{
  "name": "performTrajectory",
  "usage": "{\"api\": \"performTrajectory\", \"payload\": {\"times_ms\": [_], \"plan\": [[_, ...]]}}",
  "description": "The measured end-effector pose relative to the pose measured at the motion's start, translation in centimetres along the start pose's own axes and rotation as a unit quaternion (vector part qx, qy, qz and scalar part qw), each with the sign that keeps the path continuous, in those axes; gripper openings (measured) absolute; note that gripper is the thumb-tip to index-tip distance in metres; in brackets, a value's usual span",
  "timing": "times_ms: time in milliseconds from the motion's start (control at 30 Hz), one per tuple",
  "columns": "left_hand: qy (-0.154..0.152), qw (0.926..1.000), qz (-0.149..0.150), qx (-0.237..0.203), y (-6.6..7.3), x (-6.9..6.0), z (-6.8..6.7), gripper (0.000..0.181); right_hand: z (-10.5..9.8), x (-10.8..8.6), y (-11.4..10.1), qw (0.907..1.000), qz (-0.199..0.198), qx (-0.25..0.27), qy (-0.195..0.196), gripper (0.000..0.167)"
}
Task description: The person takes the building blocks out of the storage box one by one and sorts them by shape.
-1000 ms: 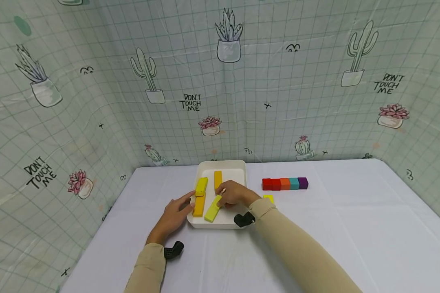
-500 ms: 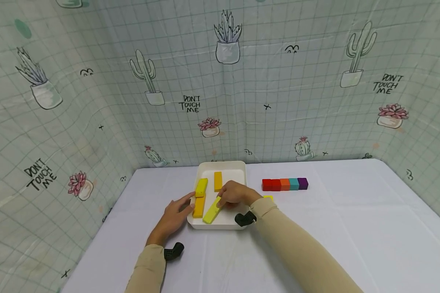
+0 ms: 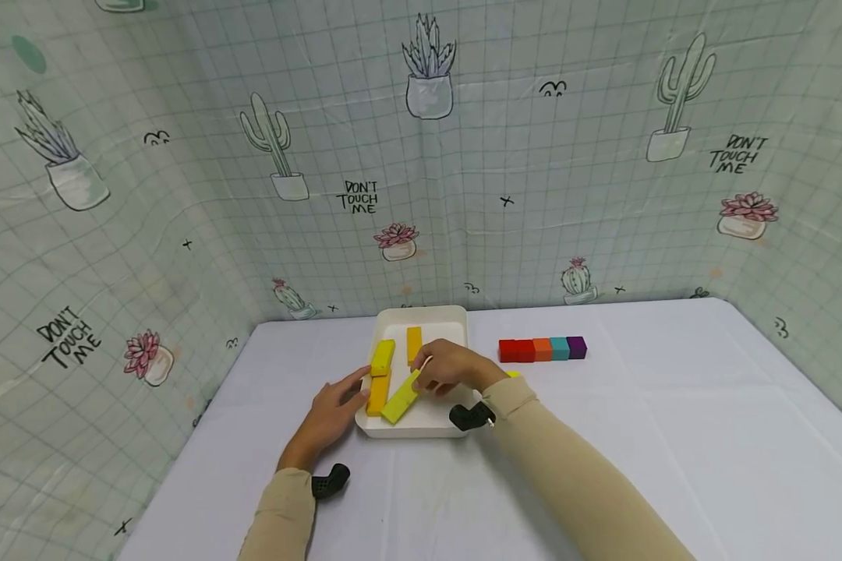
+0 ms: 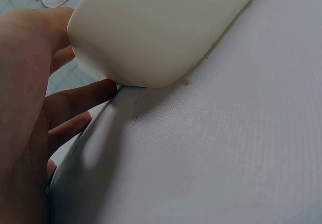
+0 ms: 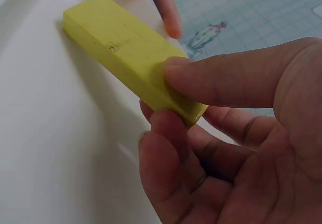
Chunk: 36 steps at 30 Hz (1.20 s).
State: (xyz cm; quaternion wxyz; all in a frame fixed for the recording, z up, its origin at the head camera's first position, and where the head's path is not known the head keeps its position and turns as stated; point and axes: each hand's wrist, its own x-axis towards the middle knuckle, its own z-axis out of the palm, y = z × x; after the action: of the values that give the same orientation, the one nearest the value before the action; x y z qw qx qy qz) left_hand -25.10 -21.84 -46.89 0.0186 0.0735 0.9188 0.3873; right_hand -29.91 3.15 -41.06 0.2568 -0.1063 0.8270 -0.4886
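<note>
My right hand (image 3: 452, 366) holds one end of a lime-yellow rectangular block (image 3: 399, 402) above the white tray (image 3: 421, 428). In the right wrist view the thumb lies on the block's (image 5: 115, 40) top face and curled fingers support it from below. The block slants toward the tray's near left corner. My left hand (image 3: 330, 414) grips the tray's left edge; in the left wrist view its thumb reaches over the rim and a finger touches the outer wall. Inside, a yellow block (image 3: 382, 357) adjoins an orange-yellow block (image 3: 378, 394) along the left side. Another orange-yellow block (image 3: 414, 344) lies farther back.
Right of the tray, a row of cubes stands on the white-covered table (image 3: 603, 436): red cubes (image 3: 516, 351), an orange one (image 3: 542, 349), a teal one (image 3: 559, 348) and a purple one (image 3: 577, 347). A yellow piece (image 3: 513, 374) shows partly behind the right sleeve. Patterned cloth surrounds the table.
The lime-yellow block's free end has swung a little leftward in my right hand. My left hand stays at the tray's edge. The head view has shifted slightly.
</note>
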Motion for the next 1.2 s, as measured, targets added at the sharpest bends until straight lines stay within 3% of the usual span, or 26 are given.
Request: {"api": "performTrajectory", "payload": {"times_ms": [367, 600, 800, 1200], "plan": [[0.002, 0.9999, 0.008, -0.008, -0.2, -0.2, 0.0, 0.050, -0.2, -0.5, 0.1, 0.9984, -0.035, 0.019, 0.040, 0.024], [0.005, 0.9999, 0.006, -0.009, -0.1, -0.1, -0.1, 0.049, -1.1, -1.3, 0.3, 0.9958, -0.067, 0.047, 0.042, 0.033], [0.004, 0.9999, 0.006, -0.007, 0.1, 0.0, -0.1, 0.050, -1.8, -2.2, 0.8, 0.9889, -0.097, 0.098, 0.055, 0.039], [0.004, 0.9999, -0.001, -0.010, 0.1, -0.1, -0.1, 0.050, -1.4, -2.9, 1.8, 0.9746, -0.092, 0.182, 0.093, 0.040]]}}
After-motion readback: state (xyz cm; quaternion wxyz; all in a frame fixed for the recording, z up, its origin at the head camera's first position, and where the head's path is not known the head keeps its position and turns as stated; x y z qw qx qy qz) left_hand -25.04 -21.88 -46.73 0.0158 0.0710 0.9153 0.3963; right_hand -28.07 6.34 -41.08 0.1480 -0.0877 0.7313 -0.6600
